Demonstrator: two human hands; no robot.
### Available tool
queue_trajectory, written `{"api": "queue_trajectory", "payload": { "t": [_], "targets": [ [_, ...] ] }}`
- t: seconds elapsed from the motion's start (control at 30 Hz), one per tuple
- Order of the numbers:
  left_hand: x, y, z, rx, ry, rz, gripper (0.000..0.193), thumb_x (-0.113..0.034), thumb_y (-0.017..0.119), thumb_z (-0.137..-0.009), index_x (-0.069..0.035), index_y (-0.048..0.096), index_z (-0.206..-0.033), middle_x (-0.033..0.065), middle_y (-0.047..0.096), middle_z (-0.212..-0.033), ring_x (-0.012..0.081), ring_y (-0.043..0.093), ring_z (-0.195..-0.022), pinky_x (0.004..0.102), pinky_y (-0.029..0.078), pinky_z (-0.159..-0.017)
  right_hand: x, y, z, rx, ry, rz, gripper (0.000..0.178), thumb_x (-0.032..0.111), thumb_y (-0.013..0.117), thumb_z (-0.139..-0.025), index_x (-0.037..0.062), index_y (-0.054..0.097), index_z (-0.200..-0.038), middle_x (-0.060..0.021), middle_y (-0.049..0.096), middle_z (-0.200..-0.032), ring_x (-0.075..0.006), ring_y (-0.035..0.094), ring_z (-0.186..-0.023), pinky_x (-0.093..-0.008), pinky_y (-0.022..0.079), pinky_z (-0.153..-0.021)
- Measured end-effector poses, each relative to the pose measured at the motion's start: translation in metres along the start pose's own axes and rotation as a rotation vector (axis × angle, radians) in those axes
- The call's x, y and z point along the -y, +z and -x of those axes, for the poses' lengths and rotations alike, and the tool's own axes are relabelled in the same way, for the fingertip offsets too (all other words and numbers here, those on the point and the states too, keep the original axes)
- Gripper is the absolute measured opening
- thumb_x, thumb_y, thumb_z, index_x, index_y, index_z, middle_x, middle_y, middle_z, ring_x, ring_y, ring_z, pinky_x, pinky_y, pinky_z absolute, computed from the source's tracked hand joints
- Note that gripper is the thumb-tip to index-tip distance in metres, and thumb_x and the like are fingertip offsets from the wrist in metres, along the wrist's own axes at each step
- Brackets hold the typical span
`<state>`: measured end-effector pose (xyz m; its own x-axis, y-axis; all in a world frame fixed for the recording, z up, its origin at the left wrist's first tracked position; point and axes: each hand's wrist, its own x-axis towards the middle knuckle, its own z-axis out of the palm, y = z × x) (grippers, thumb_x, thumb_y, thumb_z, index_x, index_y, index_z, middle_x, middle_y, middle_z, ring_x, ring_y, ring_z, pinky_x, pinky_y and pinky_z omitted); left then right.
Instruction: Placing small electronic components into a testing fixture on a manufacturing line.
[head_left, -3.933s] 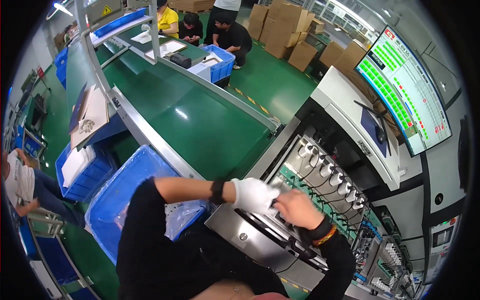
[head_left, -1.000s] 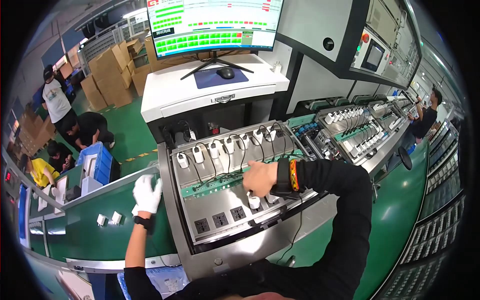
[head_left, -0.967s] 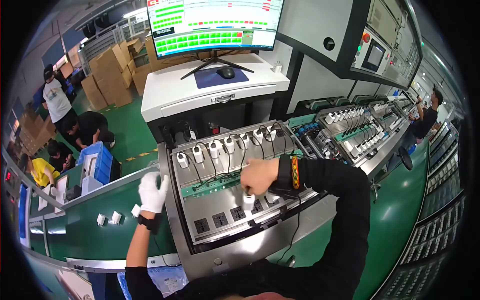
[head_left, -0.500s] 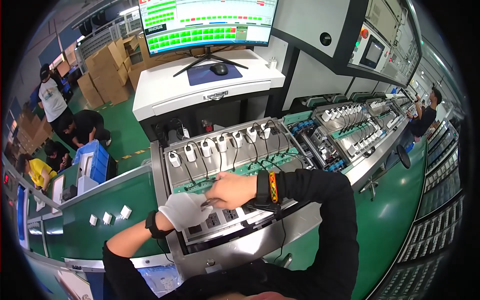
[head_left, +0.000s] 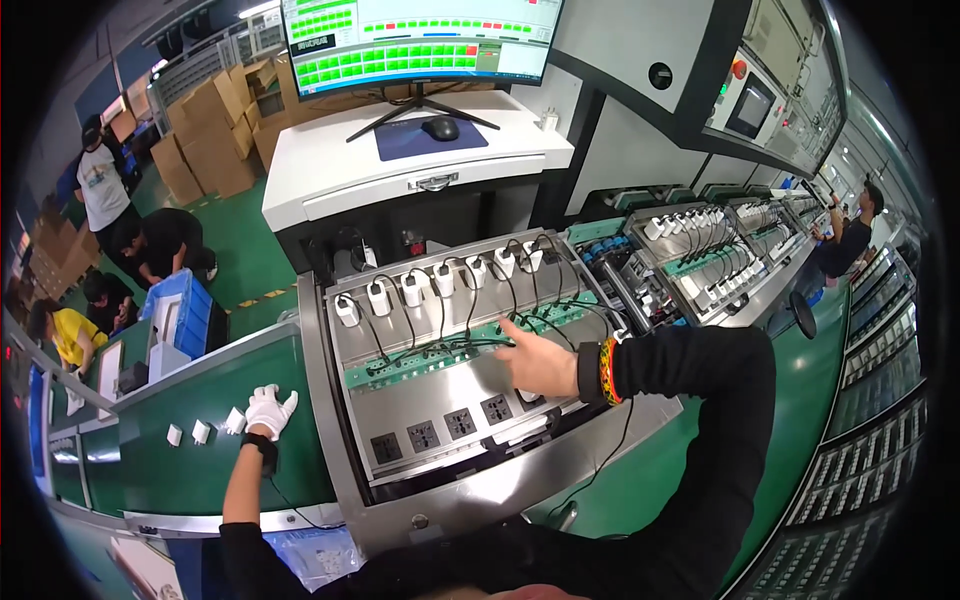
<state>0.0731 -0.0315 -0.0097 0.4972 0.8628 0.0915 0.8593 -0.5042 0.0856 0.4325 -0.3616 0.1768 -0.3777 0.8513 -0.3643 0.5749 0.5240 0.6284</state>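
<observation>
Left hand: gloved left hand (head_left: 270, 410) on a white charger (head_left: 234, 420), green belt (head_left: 160, 470); grip unclear
Right hand: right hand (head_left: 540, 362) spread over the test fixture (head_left: 440, 400), hiding one socket

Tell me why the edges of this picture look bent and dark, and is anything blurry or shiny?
Head view: the fisheye lens bows straight lines, such as the green conveyor belt, and leaves black corners. Overhead light glares off the steel test fixture. The gloved left hand and bare right hand look sharp; the far workers near the rim are small and soft. The monitor is bright but readable.
</observation>
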Motion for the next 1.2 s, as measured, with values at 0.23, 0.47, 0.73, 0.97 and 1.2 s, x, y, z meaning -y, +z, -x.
{"api": "queue_trajectory", "payload": {
  "t": [0.23,0.47,0.73,0.97,1.2],
  "targets": [
    [-0.089,-0.089,-0.008,-0.419,0.304,0.29,0.036,-0.031,0.062,-0.079,-0.005,0.057,-0.103,0.0163,0.055,-0.107,0.0331,0.053,-0.1,0.0407,0.045,-0.083,-0.013,0.003,0.0,-0.048,-0.101,-0.098,0.012,0.022,0.059,-0.069,0.0161,0.067,-0.062,0.0046,0.058,-0.061,-0.02,0.051,-0.094,-0.0549,0.02,-0.104],
    [-0.219,-0.16,0.026,-0.319,0.807,0.566,0.024,-0.016,0.066,-0.074,-0.003,0.06,-0.093,0.0138,0.06,-0.095,0.0316,0.058,-0.09,0.0373,0.047,-0.081,-0.017,0.003,0.003,0.107,-0.109,-0.223,0.015,0.024,0.059,-0.072,0.0134,0.067,-0.064,0.0003,0.061,-0.066,-0.0204,0.056,-0.087,-0.0522,0.026,-0.1],
    [-0.277,-0.158,0.074,0.111,0.864,0.667,0.022,-0.022,0.067,-0.069,-0.004,0.062,-0.081,0.0143,0.062,-0.079,0.0291,0.061,-0.07,0.0357,0.05,-0.061,-0.022,-0.034,-0.018,-0.36,0.164,-0.957,0.017,0.025,0.056,-0.078,0.0101,0.063,-0.074,-0.0078,0.06,-0.072,-0.0244,0.058,-0.076,-0.0417,0.036,-0.081],
    [-0.251,-0.187,0.09,0.226,0.888,0.364,0.014,-0.021,0.06,-0.073,-0.007,0.06,-0.074,0.014,0.06,-0.067,0.032,0.06,-0.06,0.0402,0.048,-0.055,0.01,-0.021,-0.022,-0.336,0.135,-0.987,0.014,0.026,0.059,-0.07,0.0118,0.062,-0.07,-0.007,0.061,-0.07,-0.025,0.06,-0.072,-0.0404,0.036,-0.075],
    [-0.07,-0.121,-0.008,0.063,0.24,0.551,0.014,-0.013,0.061,-0.075,-0.004,0.053,-0.069,0.0089,0.054,-0.058,0.0163,0.057,-0.056,0.0288,0.045,-0.055,0.006,0.045,0.05,-0.252,0.21,-0.566,0.012,0.025,0.059,-0.066,0.0147,0.064,-0.067,0.0022,0.061,-0.069,-0.0182,0.056,-0.089,-0.0377,0.034,-0.08]
  ]
}}
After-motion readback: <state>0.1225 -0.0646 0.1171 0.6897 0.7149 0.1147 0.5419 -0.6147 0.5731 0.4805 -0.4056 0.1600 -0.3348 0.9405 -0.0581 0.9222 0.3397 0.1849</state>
